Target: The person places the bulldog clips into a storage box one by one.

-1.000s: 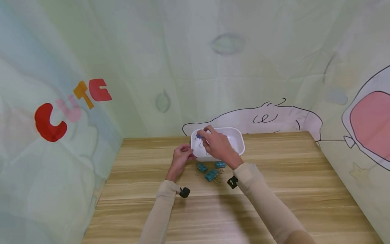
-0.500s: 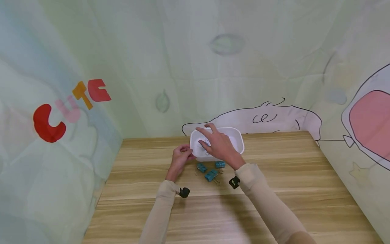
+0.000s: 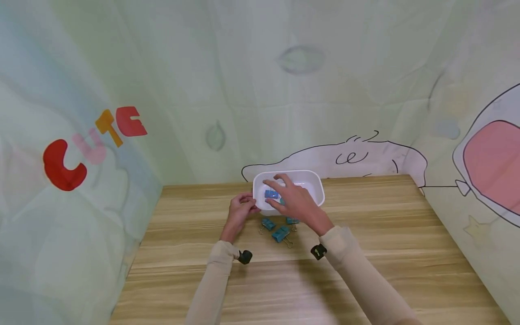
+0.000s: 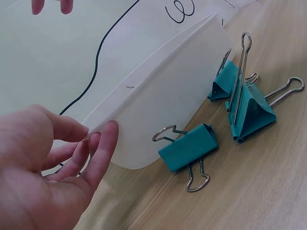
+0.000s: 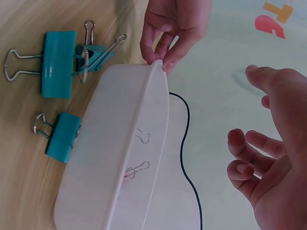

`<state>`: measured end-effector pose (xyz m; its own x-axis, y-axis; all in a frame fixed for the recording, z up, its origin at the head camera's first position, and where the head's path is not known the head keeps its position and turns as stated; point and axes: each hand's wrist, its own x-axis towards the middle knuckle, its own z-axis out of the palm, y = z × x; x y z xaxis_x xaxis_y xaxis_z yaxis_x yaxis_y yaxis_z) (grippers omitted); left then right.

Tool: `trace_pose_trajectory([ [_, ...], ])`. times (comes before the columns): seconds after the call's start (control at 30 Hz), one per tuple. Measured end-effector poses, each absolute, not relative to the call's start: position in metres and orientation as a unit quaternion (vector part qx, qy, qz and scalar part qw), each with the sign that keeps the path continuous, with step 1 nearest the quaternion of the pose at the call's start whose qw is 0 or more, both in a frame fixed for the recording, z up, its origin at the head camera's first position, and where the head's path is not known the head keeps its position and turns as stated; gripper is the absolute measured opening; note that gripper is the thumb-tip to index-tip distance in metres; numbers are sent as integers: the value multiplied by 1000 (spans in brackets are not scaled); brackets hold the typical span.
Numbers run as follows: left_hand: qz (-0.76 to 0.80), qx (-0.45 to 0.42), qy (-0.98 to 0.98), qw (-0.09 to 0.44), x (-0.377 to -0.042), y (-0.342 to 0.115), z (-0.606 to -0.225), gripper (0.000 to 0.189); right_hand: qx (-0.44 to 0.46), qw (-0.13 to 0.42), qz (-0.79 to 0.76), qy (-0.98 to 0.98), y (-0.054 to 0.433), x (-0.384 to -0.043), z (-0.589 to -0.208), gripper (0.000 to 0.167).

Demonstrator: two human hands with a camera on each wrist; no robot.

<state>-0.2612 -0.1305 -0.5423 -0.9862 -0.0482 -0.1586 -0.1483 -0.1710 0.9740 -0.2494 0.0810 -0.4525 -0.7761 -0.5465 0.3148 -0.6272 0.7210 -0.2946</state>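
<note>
My left hand (image 3: 239,211) pinches the left rim of a white plastic tub (image 3: 321,201) between thumb and fingers, as the left wrist view also shows. Over the tub is my right hand (image 3: 299,203), its fingers spread and holding nothing. Below those fingers a blue binder clip (image 3: 271,194) lies inside. Wire handles (image 5: 143,136) of clips show past the rim in the right wrist view. Three teal binder clips lie on the table in front of the tub: a left one (image 4: 188,147), a larger middle one (image 4: 254,112) and a right one (image 4: 223,80).
The wood-grain table (image 3: 195,280) ends just behind the tub, against a printed fabric backdrop (image 3: 183,113). Fabric also hangs at both sides. A small black wrist camera (image 3: 245,257) sits at the left cuff, another (image 3: 318,251) at the right.
My right hand has let go of the blue binder clip inside the tub, spread its fingers and drawn back slightly toward me. The left hand keeps its place on the rim.
</note>
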Motion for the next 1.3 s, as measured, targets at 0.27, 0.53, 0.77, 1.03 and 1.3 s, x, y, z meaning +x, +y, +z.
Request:
trace_pose_trajectory([
  [0.27,766,-81,637,29,-261,-130,-542,36,340,83,206,-914,91,-234,-468,56],
  [0.53,766,-87,637,30,-260,-130,-540,37,353,26,214,-910,99,-219,-491,55],
  [0.77,771,-84,630,27,-262,-130,-542,38,373,19,208,-904,104,-209,-511,50],
  [1.03,766,-91,636,30,-261,-129,-541,37,370,-16,195,-908,109,-204,-533,48],
  [1.3,761,-97,641,35,-259,-128,-538,38,365,-43,205,-907,111,-201,-547,49],
])
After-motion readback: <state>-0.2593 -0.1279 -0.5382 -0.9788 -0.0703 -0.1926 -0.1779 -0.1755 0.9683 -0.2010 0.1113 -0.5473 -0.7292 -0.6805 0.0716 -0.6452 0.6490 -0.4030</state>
